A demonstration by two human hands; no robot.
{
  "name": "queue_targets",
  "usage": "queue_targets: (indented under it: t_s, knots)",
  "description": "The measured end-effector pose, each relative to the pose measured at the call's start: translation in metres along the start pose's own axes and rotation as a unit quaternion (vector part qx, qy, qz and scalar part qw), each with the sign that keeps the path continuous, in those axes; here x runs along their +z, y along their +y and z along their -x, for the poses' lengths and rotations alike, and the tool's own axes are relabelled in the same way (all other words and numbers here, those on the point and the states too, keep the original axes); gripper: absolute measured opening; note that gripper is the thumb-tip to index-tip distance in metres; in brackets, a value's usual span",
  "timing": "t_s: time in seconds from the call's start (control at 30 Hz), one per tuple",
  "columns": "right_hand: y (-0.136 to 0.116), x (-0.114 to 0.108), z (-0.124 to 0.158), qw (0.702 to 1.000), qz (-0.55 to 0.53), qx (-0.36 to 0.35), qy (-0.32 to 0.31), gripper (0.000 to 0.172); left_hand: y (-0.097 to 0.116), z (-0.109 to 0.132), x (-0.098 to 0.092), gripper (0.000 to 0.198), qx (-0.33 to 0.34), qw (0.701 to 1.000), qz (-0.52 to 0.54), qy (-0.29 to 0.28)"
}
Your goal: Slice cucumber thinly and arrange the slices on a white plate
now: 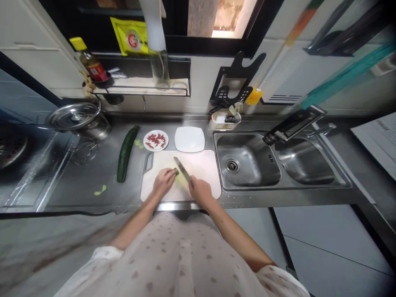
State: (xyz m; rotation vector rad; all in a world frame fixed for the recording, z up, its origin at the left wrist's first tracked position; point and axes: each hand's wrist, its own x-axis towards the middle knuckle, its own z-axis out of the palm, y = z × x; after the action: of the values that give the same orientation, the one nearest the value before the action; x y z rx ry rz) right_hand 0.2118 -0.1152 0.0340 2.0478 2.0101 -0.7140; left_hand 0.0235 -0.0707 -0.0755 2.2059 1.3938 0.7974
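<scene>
My right hand [201,191] grips the handle of a knife [183,169], whose blade slants up and left over a white cutting board [206,165]. Closed on a short piece of cucumber [176,171], my left hand [163,181] rests on the board just left of the blade. Most of that piece is hidden by the fingers. Pale green moisture marks the board between both hands. A whole dark green cucumber [127,154] lies on the counter to the left. Behind the board stand a white plate [189,139] and a small round plate [166,145] bearing chopped red bits.
A double sink [247,165] adjoins the board on the right. A lidded steel pot [93,123] and a wire stand [84,152] are at the left. Cucumber scraps [100,191] lie on the counter. A utensil holder [223,124] stands behind the sink, and a shelf with bottles hangs above.
</scene>
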Motion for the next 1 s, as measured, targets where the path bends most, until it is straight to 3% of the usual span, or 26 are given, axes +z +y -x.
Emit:
queue_targets:
  t_s: [0.27,1.0]
  knots:
    - [-0.007,0.005,0.001,1.0,-0.008,-0.006,-0.004,0.024,-0.001,0.001,-0.001,0.032,0.024,0.999,-0.004,-0.026]
    - [-0.009,0.007,0.007,0.999,0.006,-0.007,-0.041,0.025,-0.001,0.002,0.001,0.032,0.031,0.999,-0.024,-0.026]
